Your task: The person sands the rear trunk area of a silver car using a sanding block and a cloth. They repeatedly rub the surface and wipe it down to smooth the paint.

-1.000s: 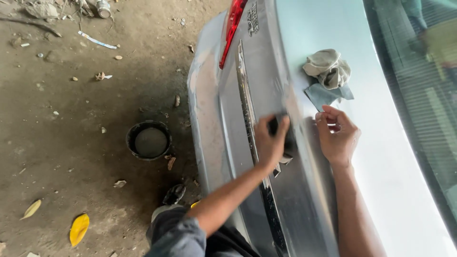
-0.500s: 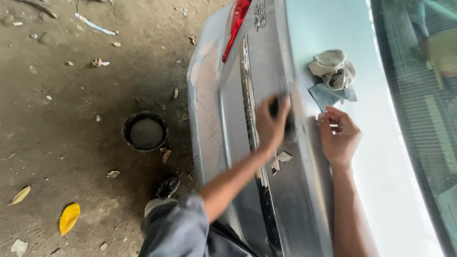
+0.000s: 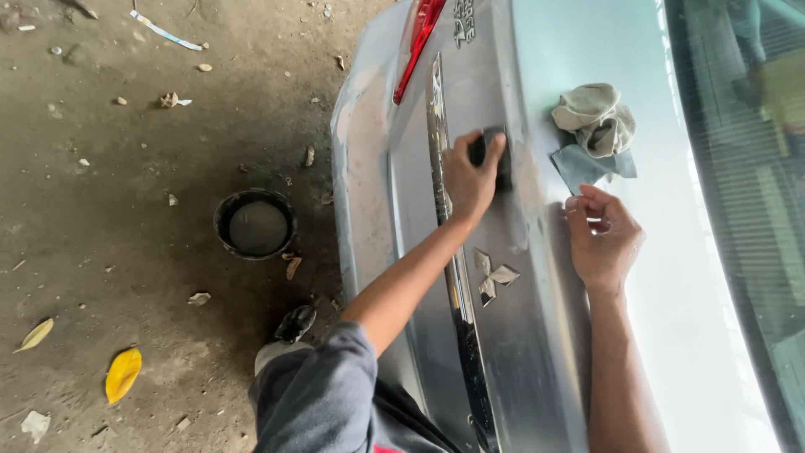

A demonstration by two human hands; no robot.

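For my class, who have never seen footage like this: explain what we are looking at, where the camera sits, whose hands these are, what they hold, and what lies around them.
The camera is worn on a person's head and looks down at their own two bare hands, at the back of a silver car. The left hand presses a small dark block, probably a sanding block, against the boot lid. The right hand rests flat on the lid and holds nothing. Just beyond it lie a crumpled rag and a greyish sheet, possibly sandpaper. On the dirt floor to the left stand a round black tub and a yellow leaf.
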